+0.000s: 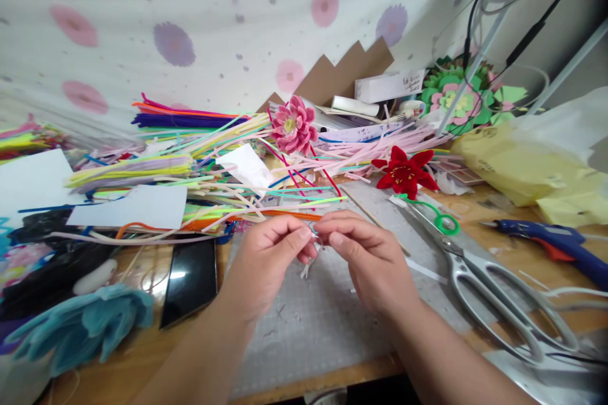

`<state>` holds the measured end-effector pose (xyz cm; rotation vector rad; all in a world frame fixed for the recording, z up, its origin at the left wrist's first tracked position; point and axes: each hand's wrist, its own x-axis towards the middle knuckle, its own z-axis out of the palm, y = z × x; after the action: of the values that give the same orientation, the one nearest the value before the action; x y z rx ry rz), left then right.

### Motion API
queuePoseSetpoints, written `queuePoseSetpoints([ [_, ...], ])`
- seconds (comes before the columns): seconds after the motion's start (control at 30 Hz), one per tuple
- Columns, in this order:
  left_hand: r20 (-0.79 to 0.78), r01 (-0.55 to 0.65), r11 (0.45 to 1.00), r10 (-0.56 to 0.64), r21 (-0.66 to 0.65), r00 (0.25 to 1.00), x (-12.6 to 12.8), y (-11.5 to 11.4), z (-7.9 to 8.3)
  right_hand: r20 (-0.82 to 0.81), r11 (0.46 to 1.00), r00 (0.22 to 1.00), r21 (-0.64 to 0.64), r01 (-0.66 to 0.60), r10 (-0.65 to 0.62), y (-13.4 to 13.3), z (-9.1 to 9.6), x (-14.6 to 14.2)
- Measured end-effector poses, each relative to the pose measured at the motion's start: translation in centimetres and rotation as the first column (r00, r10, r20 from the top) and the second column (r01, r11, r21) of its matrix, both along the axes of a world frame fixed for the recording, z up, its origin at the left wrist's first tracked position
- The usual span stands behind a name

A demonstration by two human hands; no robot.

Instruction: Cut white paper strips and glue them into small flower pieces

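My left hand (266, 262) and my right hand (368, 253) meet above a grey cutting mat (313, 323), fingertips pinched together. Between them is a small bent piece of white pipe cleaner (311, 243), with short ends hanging down under the fingers. Both hands grip it. A large heap of coloured pipe cleaners (199, 171) lies just behind the hands.
Big metal scissors (494, 291) lie right of the mat, with a blue glue gun (551, 243) beyond. A red flower (405, 172), a pink flower (293, 126), a teal flower (80, 326), a black phone (190, 278) and yellow bags (522, 164) surround the hands.
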<state>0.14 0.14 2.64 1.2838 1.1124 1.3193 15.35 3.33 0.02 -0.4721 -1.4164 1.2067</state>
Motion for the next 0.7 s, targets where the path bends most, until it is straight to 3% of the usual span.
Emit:
queuePoseSetpoints([
  [0.17,-0.028,-0.003,1.0,0.004,0.008,1.0,0.07,0.06,-0.14,0.119,0.978,0.979,0.143,0.151,-0.168,-0.27,0.73,-0.17],
  [0.37,-0.039,-0.011,1.0,0.011,-0.013,0.999,0.23,0.04,-0.18,0.173,0.921,0.938,0.31,0.236,-0.299,-0.55,0.93,-0.48],
  [0.7,-0.001,-0.031,0.999,0.031,-0.035,1.0,0.65,-0.02,0.04,0.151,0.86,0.901,0.396,0.321,-0.406,-0.46,0.72,-0.68],
])
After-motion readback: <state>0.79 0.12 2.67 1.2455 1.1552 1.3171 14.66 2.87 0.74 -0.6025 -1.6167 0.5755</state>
